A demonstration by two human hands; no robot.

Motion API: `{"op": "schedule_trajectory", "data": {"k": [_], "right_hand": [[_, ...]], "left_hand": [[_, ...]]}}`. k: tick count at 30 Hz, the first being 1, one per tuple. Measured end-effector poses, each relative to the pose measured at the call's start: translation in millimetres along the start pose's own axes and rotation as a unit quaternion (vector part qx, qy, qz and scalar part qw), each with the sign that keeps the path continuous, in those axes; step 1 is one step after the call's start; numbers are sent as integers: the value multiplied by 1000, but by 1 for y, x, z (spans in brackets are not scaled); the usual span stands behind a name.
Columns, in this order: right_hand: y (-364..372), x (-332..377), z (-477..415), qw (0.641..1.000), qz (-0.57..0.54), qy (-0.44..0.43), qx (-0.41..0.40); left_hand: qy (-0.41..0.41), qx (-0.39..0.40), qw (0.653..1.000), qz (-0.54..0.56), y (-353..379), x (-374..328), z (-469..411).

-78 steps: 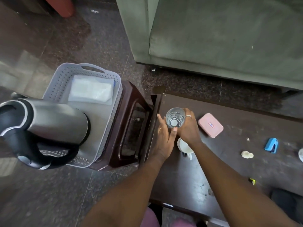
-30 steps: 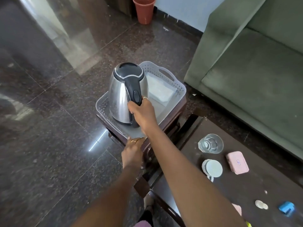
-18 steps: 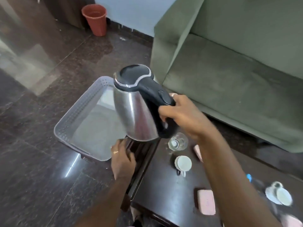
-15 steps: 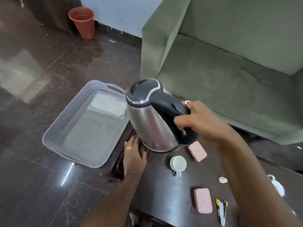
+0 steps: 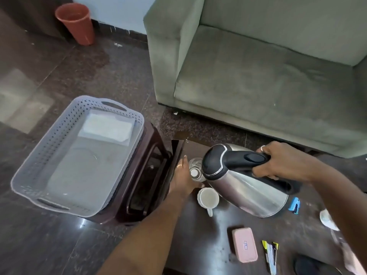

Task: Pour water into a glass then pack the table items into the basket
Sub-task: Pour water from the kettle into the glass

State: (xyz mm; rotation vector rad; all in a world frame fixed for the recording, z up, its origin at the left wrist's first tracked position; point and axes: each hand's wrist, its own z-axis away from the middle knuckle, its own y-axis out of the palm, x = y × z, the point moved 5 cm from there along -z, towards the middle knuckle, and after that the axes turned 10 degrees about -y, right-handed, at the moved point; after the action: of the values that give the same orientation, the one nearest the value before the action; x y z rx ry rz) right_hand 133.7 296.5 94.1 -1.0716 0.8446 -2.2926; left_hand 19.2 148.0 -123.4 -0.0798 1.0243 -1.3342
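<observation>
My right hand (image 5: 282, 161) grips the black handle of a steel kettle (image 5: 246, 187), tilted with its lid end toward a clear glass (image 5: 195, 169) at the dark table's (image 5: 198, 245) left end. My left hand (image 5: 183, 179) holds the glass's left side, fingers along it. The kettle hides part of the glass; no water stream is visible. A grey perforated basket (image 5: 49, 153) with a white folded cloth (image 5: 107, 128) inside sits on a brown stool to the left.
On the table lie a white cup (image 5: 208, 198), a pink case (image 5: 244, 247), a blue stapler (image 5: 295, 204), yellow-black sachets (image 5: 270, 255) and a white dish (image 5: 326, 219). A green sofa (image 5: 258, 66) stands behind; an orange bin (image 5: 76, 22) is far left.
My right hand lifted the kettle out of the basket, carried it right over the table and tipped it at the glass. My left hand moved from the stool's edge to the glass.
</observation>
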Motion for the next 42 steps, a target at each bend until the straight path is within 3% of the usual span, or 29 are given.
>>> {"op": "schedule_trajectory", "data": {"k": [10, 42], "right_hand": [[18, -2, -39, 988, 152, 8, 26], [28, -9, -50, 989, 108, 47, 91]], "left_hand": [[0, -47, 995, 92, 18, 11, -8], [-10, -56, 992, 114, 19, 13, -6]]}}
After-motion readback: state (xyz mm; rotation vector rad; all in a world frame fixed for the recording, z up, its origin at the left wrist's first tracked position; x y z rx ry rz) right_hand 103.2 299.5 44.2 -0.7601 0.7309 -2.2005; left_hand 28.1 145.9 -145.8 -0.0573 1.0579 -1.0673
